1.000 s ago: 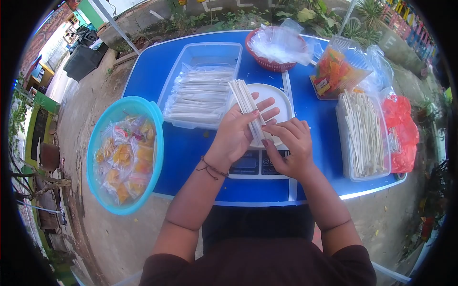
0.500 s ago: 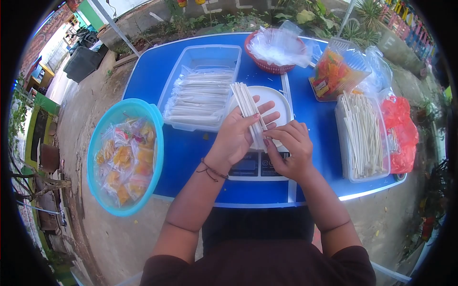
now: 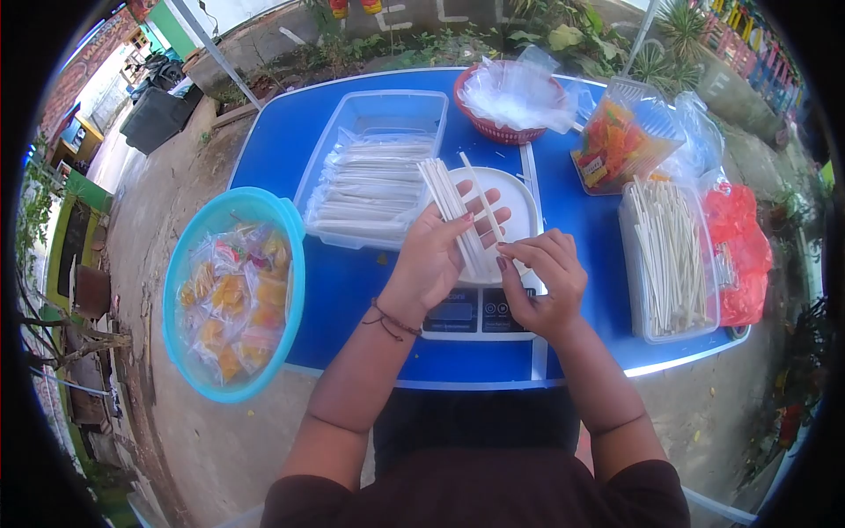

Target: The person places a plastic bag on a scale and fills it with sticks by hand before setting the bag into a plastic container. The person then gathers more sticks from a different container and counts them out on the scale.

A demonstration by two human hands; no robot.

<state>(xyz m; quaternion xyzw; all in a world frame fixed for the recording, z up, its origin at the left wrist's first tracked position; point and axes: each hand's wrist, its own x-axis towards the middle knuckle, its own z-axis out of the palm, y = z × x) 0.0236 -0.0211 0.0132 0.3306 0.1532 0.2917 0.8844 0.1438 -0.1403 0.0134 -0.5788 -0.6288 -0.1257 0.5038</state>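
Note:
My left hand (image 3: 440, 242) holds a bundle of thin whitish sticks (image 3: 451, 207) under its thumb, its other fingers spread behind them. A single stick (image 3: 481, 195) stands apart from the bundle, its lower end pinched between the thumb and fingertips of my right hand (image 3: 546, 277). Both hands are above a digital scale (image 3: 519, 324) with a round white plate (image 3: 525, 207). To the right, a clear container (image 3: 656, 330) is full of loose sticks. Behind my left hand, a clear tray (image 3: 304, 198) holds wrapped bundles of sticks.
A turquoise basin (image 3: 176, 352) with bagged yellow-orange pieces is at the left. On the blue table (image 3: 352, 339), a red basket (image 3: 502, 135) holds clear plastic bags. A clear jar (image 3: 651, 145) with orange and red contents and a red plastic bag (image 3: 744, 255) are at the right.
One stick has separated from the bundle and now slants beside it in my right hand's pinch. My right hand has shifted slightly right and down; the view has moved a little.

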